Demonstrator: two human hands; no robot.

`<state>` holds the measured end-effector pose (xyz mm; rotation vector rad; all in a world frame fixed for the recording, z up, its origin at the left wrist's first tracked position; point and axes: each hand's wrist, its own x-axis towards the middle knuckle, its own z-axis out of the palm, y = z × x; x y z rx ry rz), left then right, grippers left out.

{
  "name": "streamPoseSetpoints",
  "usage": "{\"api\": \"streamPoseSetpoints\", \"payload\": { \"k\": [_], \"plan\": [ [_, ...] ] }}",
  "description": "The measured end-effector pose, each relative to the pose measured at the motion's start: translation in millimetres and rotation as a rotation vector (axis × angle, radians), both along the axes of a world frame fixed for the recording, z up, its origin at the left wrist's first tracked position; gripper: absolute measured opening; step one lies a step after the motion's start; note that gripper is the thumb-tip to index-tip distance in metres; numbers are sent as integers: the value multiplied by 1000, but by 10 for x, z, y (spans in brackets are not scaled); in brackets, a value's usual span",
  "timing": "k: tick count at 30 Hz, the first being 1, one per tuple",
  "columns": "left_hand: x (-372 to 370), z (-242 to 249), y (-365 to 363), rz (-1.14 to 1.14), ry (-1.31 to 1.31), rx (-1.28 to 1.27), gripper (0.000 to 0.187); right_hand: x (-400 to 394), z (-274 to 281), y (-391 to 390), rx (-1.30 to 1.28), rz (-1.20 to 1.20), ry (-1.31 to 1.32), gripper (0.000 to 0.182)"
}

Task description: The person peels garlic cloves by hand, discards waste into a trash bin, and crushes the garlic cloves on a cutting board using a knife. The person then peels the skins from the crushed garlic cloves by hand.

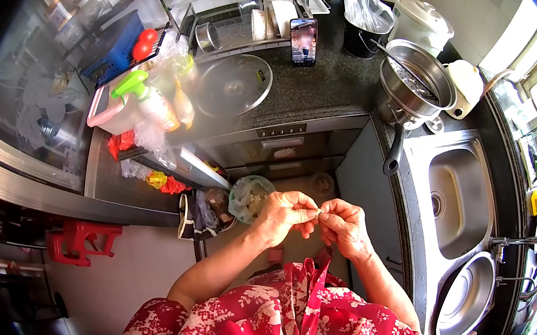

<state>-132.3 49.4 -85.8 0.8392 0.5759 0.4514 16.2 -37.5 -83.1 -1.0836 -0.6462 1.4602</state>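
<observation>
My left hand (286, 218) and my right hand (345, 226) meet in front of my body, thumbs and forefingers pinched together. Between the fingertips is a tiny pale bit (319, 213), too small to name. Both hands are closed, and their tips touch or nearly touch. Below and just left of them on the floor stands a bin (236, 198) lined with a thin plastic bag, with pale scraps inside. My red flowered clothing fills the bottom of the view.
A double sink (454, 177) lies to the right, with a steel basin (467, 299) in its nearer part. A pot with a steamer (422, 76) has its handle over the counter edge. A phone (303, 42) leans on the dish rack. A red stool (84, 243) stands left.
</observation>
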Motion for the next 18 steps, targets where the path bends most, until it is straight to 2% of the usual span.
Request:
{"api": "streamPoseSetpoints", "payload": {
  "k": [4, 8, 12, 14, 18],
  "plan": [
    [37, 33, -86, 79, 167, 283, 9, -40, 15, 5, -26, -61, -81, 10],
    [35, 15, -88, 77, 196, 351, 11, -65, -17, 9, -48, -95, -227, 12],
    [25, -4, -70, 60, 183, 355, 11, -92, -22, 6, -64, -98, -325, 12],
    [25, -3, -48, 52, 146, 173, 10, -96, -26, 6, -41, -94, -356, 13],
    [9, -27, -8, 46, 117, 50, 10, -103, -17, 12, -38, -84, -357, 13]
  ]
}}
